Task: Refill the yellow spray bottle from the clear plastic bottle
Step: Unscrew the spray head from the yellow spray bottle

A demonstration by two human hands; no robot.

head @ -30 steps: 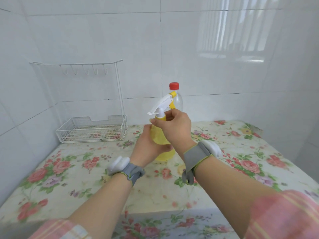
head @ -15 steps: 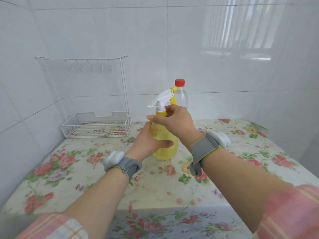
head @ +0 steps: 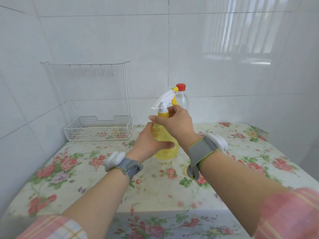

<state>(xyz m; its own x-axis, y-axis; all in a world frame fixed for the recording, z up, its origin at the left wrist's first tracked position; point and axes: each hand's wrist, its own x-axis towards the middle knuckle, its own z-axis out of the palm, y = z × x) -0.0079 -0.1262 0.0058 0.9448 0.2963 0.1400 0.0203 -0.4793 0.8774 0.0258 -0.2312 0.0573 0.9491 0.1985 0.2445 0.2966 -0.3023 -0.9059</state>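
Across the half second before this moment little is altered in the arrangement: the yellow spray bottle [head: 164, 144] is kept standing at the middle of the frame on the floral tablecloth [head: 86, 178], and only the viewpoint is shifted slightly. The left hand [head: 148, 144] is kept wrapped around the bottle's belly, thumb pressed across the front, while the right hand [head: 174, 125] is kept closed over the yellow collar just under the white trigger head [head: 164, 99], with the fingertips a little further round than before. From this it is judged that the head is being unscrewed and is not yet off, so nothing can be poured so far. The clear plastic bottle [head: 183, 99] is seen just behind the sprayer, right of centre, its red cap [head: 180, 87] on; most of its body is hidden by the sprayer and the right hand, so its fill level cannot be told. The collar's thread is covered by the fingers, and how far it has been loosened cannot be made out. A white wire rack [head: 98, 128] is stood at the left against the tiled wall. The sleeves at the lower edge are blurred and cut off.
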